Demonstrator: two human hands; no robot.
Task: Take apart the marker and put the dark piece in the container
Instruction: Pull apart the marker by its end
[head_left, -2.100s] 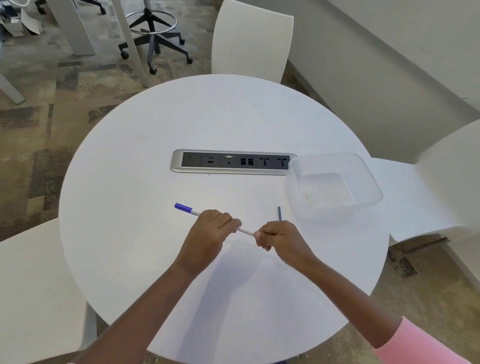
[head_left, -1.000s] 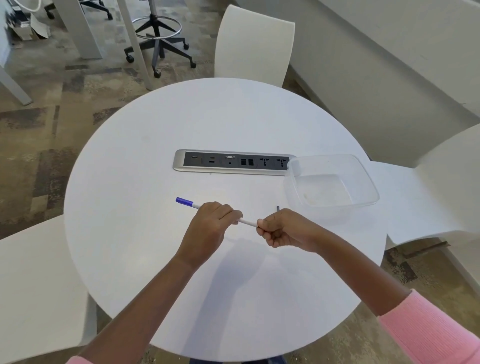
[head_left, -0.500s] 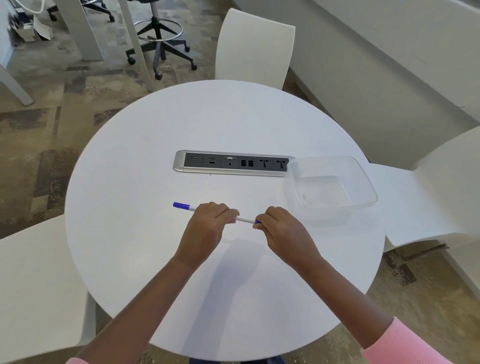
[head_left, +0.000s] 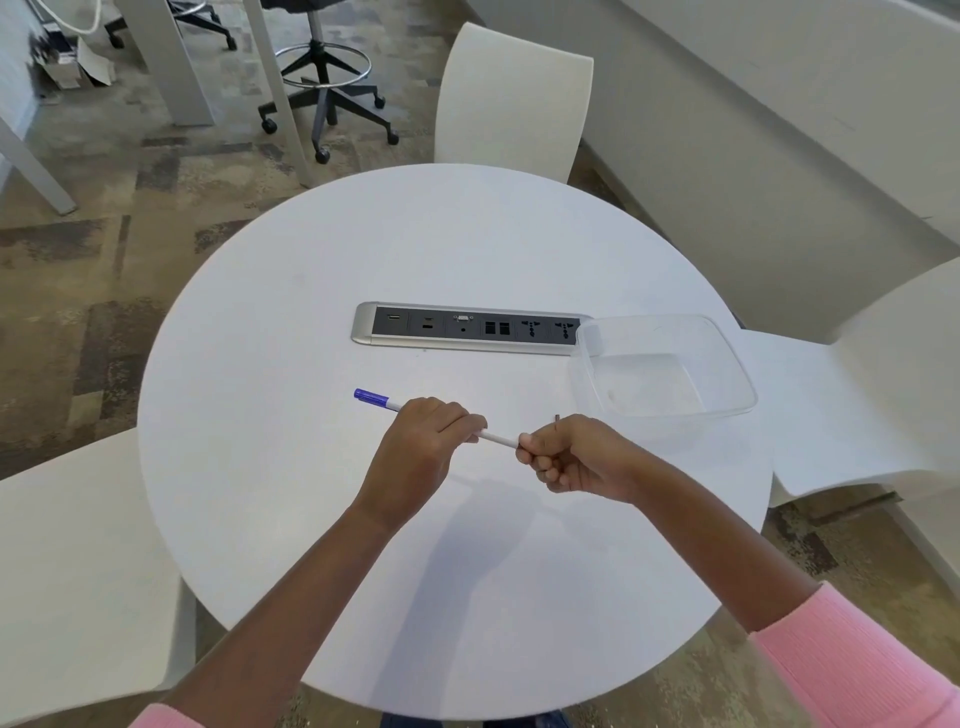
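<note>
A thin white marker (head_left: 497, 439) with a blue cap end (head_left: 371, 397) is held level above the round white table (head_left: 311, 545). My left hand (head_left: 418, 457) is wrapped around its middle, with the blue end sticking out to the left. My right hand (head_left: 576, 460) is closed on the marker's right end, and a thin dark piece (head_left: 557, 417) pokes up above its knuckles. A clear plastic container (head_left: 670, 371) stands empty just right of and beyond my right hand.
A silver and black socket strip (head_left: 470, 330) is set into the table's middle, touching the container's left corner. White chairs stand at the far side (head_left: 511, 98), the right (head_left: 872, 395) and the near left (head_left: 78, 571). A wheeled stool (head_left: 324, 78) stands on the carpet beyond.
My right hand turned on the marker's right end, going from knuckles-up to fingers facing me, and the dark piece shows above it again. The left hand and marker stayed in place.
</note>
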